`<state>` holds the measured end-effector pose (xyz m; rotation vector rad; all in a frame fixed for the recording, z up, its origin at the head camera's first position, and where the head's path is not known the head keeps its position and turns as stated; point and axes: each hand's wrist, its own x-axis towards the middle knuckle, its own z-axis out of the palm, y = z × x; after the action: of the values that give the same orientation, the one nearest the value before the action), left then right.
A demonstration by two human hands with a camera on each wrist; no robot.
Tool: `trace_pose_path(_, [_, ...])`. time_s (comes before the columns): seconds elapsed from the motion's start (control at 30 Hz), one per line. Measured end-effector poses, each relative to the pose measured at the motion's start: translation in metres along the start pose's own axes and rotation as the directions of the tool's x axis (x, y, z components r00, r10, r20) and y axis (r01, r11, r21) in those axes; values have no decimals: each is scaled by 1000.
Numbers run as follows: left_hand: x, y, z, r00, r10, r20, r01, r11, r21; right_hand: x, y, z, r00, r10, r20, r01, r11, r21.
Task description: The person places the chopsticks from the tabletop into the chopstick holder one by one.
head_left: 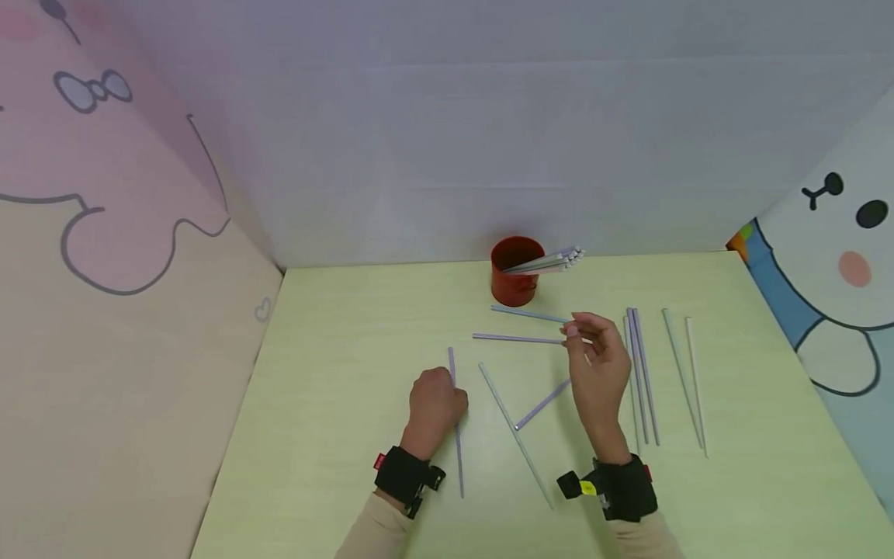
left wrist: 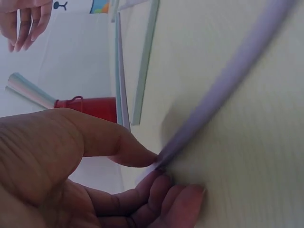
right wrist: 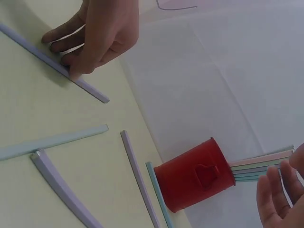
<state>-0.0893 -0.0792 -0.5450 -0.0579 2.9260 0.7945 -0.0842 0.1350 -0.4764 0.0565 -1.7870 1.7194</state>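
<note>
My left hand (head_left: 434, 402) pinches a thin purple stick (left wrist: 223, 80) between thumb and fingertips, low over the table; the stick (head_left: 459, 470) runs nearly straight away from me. My right hand (head_left: 599, 369) hovers to the right with fingers loosely bent and nothing between them, as the right wrist view also shows. In the head view it overlaps the ends of a blue stick (head_left: 527, 314) and a purple stick (head_left: 517, 338) lying crosswise. Between the hands, a pale green stick (head_left: 517, 439) slants on the table, and a shorter-looking purple stick (head_left: 541, 405) meets it at an angle.
A red cup (head_left: 513, 291) stands near the table's back edge, with a bundle of pale sticks (head_left: 552, 262) leaning out to the right. Right of my right hand lie several more sticks: purple sticks (head_left: 644, 373), a green one (head_left: 680, 373) and a white one (head_left: 696, 388).
</note>
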Motion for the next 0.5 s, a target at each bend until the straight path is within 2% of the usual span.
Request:
trace_pose_path(0.1, [1, -1, -1, 999, -36, 1, 36, 999, 29, -6, 1, 2, 997, 42, 59, -40, 998, -43])
trace_pose_path(0.27, [3, -3, -1, 999, -41, -3, 41, 997, 63, -15, 11, 5, 985, 89, 145, -76, 993, -91])
trace_pose_path(0.4, [4, -5, -3, 1000, -31, -7, 31, 998, 54, -21, 24, 5, 970, 128, 207, -102, 986, -131])
trace_pose_path(0.5, [4, -6, -6, 1000, -19, -10, 19, 1000, 11, -25, 30, 5, 961, 149, 233, -114, 981, -158])
